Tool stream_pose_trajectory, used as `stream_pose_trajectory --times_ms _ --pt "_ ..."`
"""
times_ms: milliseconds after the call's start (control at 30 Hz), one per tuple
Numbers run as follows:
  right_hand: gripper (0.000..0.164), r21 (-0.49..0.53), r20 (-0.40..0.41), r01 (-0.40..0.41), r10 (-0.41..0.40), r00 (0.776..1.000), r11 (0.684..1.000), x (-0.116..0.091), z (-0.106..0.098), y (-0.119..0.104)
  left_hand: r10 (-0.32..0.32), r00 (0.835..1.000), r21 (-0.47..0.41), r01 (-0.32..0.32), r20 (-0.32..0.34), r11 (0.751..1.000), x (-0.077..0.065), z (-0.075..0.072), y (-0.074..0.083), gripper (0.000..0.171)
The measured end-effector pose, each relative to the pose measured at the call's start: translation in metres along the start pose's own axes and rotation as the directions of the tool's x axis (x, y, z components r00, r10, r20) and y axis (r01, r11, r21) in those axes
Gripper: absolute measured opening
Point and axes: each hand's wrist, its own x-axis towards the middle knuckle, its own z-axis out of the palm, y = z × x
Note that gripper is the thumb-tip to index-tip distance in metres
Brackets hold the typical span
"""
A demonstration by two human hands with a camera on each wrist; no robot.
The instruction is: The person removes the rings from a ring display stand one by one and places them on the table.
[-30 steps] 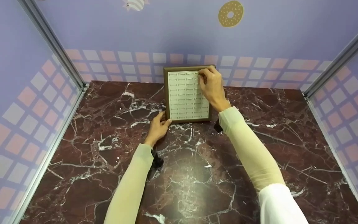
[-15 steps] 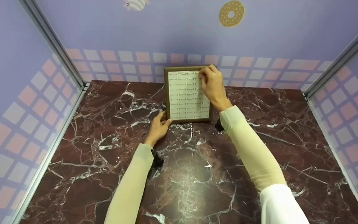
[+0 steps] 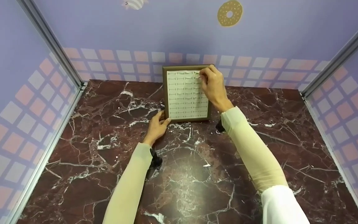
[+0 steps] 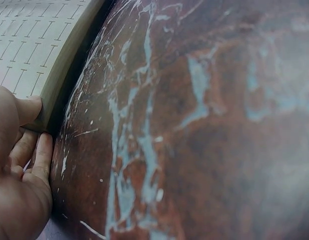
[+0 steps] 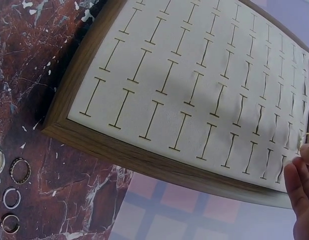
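Observation:
A ring display tray (image 3: 187,93), a wooden frame round a white pad with rows of slots, stands tilted up near the back wall. My left hand (image 3: 157,126) grips its lower left corner. In the left wrist view the thumb (image 4: 29,109) lies over the front edge and the fingers reach under the frame. At the upper right of the pad my right hand (image 3: 213,85) pinches a small gold ring (image 5: 308,135), partly hidden by the fingertips, close to a slot of the end row. The slots that show in the right wrist view hold no rings.
In the right wrist view several loose rings (image 5: 11,198) lie on the dark red marbled table (image 3: 185,174) beside the tray. Purple walls with pink and white squares (image 3: 123,55) rise at the back and both sides, with metal edging (image 3: 50,40) at the corners.
Very little differs. The right fingers have drawn slightly to the right relative to the tray; the left hand keeps its grip on the lower corner.

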Motion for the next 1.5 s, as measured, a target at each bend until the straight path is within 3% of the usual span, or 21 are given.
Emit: stream_pose_trajectory --times_ms 600,867,1133,1500 --pt "0.01 -0.009 0.008 0.077 -0.076 0.997 0.997 -0.021 -0.019 0.01 -0.017 1.0 -0.035 0.017 -0.004 0.999 0.001 -0.002 -0.002 0.056" --pt "0.01 -0.013 0.032 0.081 -0.081 0.996 0.997 -0.043 -0.031 0.018 -0.017 1.0 -0.033 0.017 -0.002 0.999 0.0 0.0 -0.002 0.056" --pt "0.007 0.006 0.047 0.147 -0.148 0.988 0.989 -0.062 -0.044 0.025 -0.024 1.0 -0.021 0.024 0.003 1.0 0.0 0.0 0.0 0.058" --pt "0.01 0.006 0.089 0.183 -0.183 0.979 0.983 -0.095 -0.061 0.04 0.013 1.0 -0.04 -0.013 -0.013 0.999 0.002 0.001 -0.003 0.057"
